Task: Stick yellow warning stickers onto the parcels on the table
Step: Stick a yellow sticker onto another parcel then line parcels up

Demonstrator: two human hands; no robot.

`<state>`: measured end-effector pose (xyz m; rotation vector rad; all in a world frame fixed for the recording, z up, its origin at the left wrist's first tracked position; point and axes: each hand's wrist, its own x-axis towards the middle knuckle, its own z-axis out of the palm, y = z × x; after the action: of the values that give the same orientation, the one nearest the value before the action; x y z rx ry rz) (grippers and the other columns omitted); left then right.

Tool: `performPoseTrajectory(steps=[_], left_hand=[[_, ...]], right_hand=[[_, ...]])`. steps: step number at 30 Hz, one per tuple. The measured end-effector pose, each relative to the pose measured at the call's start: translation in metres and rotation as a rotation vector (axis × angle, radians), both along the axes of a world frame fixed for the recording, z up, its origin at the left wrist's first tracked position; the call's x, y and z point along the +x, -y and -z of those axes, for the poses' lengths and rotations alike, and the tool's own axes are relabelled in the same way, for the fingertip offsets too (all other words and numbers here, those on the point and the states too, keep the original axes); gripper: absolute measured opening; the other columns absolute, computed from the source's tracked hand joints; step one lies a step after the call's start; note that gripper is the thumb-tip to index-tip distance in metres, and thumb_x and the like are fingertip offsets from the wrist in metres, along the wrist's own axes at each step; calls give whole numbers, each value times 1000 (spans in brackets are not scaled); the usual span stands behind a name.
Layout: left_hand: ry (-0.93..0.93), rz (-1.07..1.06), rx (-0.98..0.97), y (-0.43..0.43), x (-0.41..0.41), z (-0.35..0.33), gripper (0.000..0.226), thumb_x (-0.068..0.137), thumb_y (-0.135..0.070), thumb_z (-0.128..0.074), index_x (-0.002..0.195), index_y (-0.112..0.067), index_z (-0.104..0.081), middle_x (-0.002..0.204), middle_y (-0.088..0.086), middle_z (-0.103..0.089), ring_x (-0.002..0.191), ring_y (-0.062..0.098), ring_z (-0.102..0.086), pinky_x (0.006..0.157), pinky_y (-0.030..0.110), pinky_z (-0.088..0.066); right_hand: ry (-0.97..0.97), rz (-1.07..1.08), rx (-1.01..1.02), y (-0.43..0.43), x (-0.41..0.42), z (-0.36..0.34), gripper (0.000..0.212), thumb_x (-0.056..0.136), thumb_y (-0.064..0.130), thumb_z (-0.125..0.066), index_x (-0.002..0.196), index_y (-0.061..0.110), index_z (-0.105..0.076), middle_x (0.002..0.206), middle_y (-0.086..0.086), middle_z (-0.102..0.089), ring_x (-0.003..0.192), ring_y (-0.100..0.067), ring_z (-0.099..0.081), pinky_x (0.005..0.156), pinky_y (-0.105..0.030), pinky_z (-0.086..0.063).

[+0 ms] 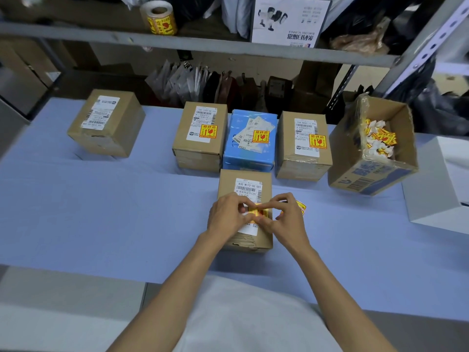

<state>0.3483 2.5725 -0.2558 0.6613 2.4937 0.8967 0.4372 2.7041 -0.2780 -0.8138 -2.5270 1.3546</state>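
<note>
A brown parcel (245, 184) with a white shipping label stands on the blue table (101, 212) right in front of me. My left hand (227, 214) and my right hand (286, 215) meet over its top, both pinching a yellow warning sticker (257, 212) that lies on or just above the label. More yellow sticker material (302, 207) pokes out behind my right hand. Behind stand three parcels bearing yellow stickers: a brown one (200, 138), a blue one (250, 141) and another brown one (303, 146). A brown parcel (106, 123) at the far left carries only a white label.
An open cardboard box (373, 153) with several crumpled sticker backings stands at the right. A white box (439, 184) sits at the table's right edge. On the shelf above are a roll of yellow stickers (161, 17) and a white carton (289, 20).
</note>
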Motion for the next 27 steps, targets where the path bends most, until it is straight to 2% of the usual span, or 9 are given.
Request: performPoseTrajectory(steps=[6,8,11,14,16,19,22,25,27], left_hand=[[31,-130,-10,7,-8,0,12,77,-27,-76,88,-28,-75,77,-10,-62,75,7,-57,62,20,-39],[38,-122,1,7,-6,-1,12,78,-25,-75,89,-27,-74,78,-9,-61,77,7,-57,59,17,-38],[32,-104,3,7,-6,0,12,78,-25,-75,90,-27,-73,79,-8,-62,77,6,-57,62,19,-39],[54,-92,7,9,-7,0,16,76,-26,-77,92,-27,-73,78,-9,-59,75,6,-55,58,16,-36],[93,-99,31,10,-9,0,21,76,-19,-74,94,-27,-70,79,-9,-56,75,7,-53,59,15,-36],[294,-166,198,5,-19,-11,32,83,1,-54,103,-24,-59,97,-2,-46,90,12,-50,63,16,-42],[458,-137,335,2,-32,-32,34,91,8,-38,112,-19,-42,115,5,-40,100,11,-51,64,17,-50],[438,-85,467,-2,-39,-50,25,94,-4,-51,112,-17,-40,115,3,-47,104,11,-52,84,22,-48],[462,-190,612,-4,-43,-59,27,87,-4,-63,105,-15,-45,105,0,-54,101,15,-59,88,27,-50]], right_hand=[[-9,127,20,-6,2,5,20,82,4,-69,84,23,-75,92,6,-59,94,-14,-59,74,-29,-53],[-19,106,7,-4,2,3,14,77,14,-75,87,24,-73,94,8,-58,96,-11,-58,69,-21,-50],[-4,22,3,1,3,4,31,66,27,-85,95,27,-73,100,8,-52,96,-4,-52,71,-18,-47],[-25,63,-48,0,0,4,21,79,9,-74,94,22,-74,101,2,-55,98,-10,-55,78,-27,-51],[-11,124,-8,-1,-1,5,32,85,-7,-57,93,18,-75,101,-1,-59,99,-16,-57,82,-27,-50],[-47,173,52,0,-8,-9,28,86,-2,-56,98,18,-71,101,5,-61,101,-14,-59,77,-18,-46],[-175,76,-16,6,-28,-45,25,84,3,-63,102,19,-68,100,6,-66,86,-4,-62,68,-10,-47],[-312,-75,-37,13,-49,-81,26,79,3,-70,102,16,-69,97,4,-68,82,-3,-65,70,-9,-48],[-367,-131,-9,17,-57,-94,23,77,1,-72,97,13,-71,92,2,-68,83,-4,-66,73,-12,-50]])
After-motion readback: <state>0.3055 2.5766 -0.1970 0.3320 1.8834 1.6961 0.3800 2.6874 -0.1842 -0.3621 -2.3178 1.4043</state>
